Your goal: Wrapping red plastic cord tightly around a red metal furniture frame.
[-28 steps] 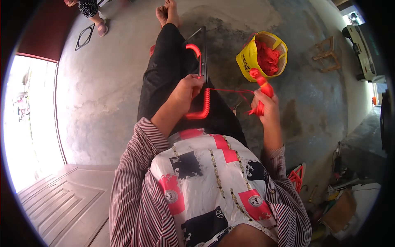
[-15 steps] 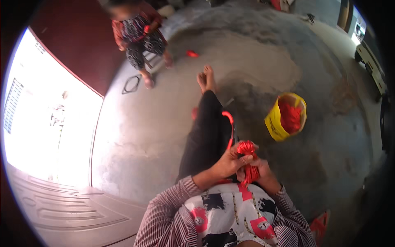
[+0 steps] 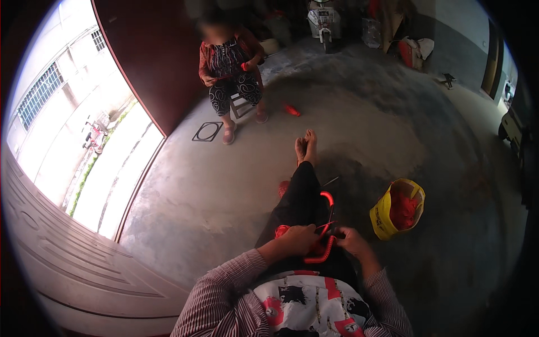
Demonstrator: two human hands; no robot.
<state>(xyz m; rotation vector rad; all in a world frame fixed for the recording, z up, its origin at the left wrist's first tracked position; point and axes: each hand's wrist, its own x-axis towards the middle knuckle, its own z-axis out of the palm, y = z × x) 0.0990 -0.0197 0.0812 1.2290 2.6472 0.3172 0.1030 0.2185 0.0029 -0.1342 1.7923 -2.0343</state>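
Observation:
My left hand (image 3: 300,240) is closed round a bundle of red cord (image 3: 282,231), which sticks out on its left side. A thin red strand (image 3: 327,225) runs from it toward my right hand (image 3: 352,243), whose fingers are pinched at the strand's end. Between and below the hands, over my lap, is a dark frame with curved red-covered bars; one red bar (image 3: 321,259) lies under the hands, and another red curved bar (image 3: 328,196) rises beyond them. My hands partly hide the frame.
To the right on the floor stands a yellow bag (image 3: 383,219) holding red material. Another person (image 3: 233,70) sits on a stool ahead, a red thing in hand. A red bundle (image 3: 292,109) lies on the floor nearby. A scooter (image 3: 324,25) stands at the back; an open doorway is left.
The red cord bundle, held up between both hands before, is now lower in my left hand. My right hand has moved apart, with a strand stretched between. The view has tilted up.

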